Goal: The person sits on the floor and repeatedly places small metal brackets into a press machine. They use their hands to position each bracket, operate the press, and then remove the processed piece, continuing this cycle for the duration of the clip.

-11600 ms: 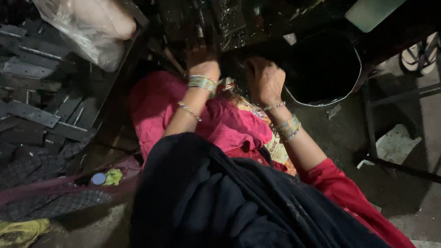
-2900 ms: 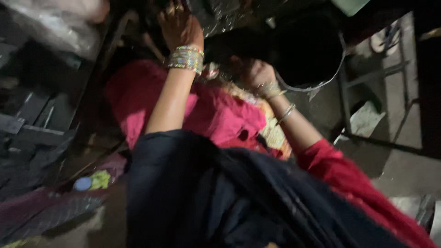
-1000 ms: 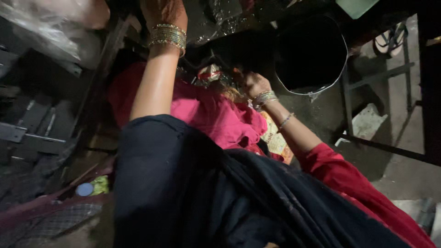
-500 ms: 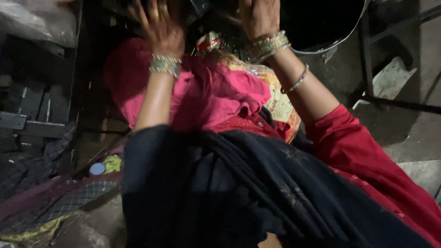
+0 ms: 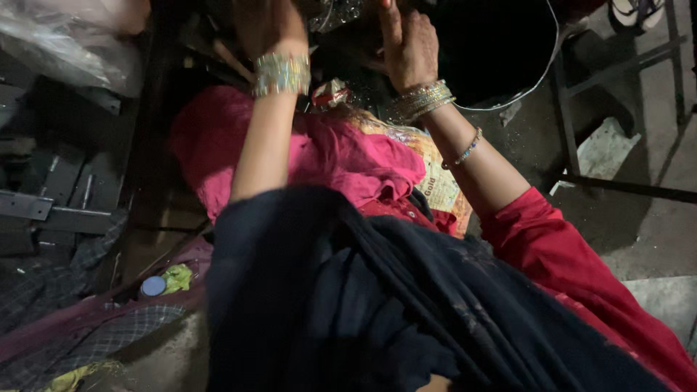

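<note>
My left hand [image 5: 267, 23] reaches up to the top edge of the view, its fingers cut off, with a band of bangles [image 5: 282, 73] on the wrist. My right hand [image 5: 406, 40] is raised beside a large dark round tub [image 5: 501, 58], fingers bent, one finger pointing up; whether it holds anything is hidden in the dark. Bangles [image 5: 425, 101] and a bead bracelet [image 5: 465, 151] sit on that arm. A pink cloth [image 5: 341, 156] lies below both wrists, over a printed yellow sheet [image 5: 435, 185]. A dark garment [image 5: 377, 305] covers my lap.
Grey metal brackets [image 5: 36, 207] lie at the left. A clear plastic bag [image 5: 69, 43] sits at the top left. A small bottle cap [image 5: 152, 286] and a green scrap [image 5: 178, 276] lie low left. A metal frame [image 5: 624, 178] stands on the concrete floor at the right.
The view has shifted: both hands sit higher in the frame, the left one now partly out of view. The right hand has moved up beside the tub.
</note>
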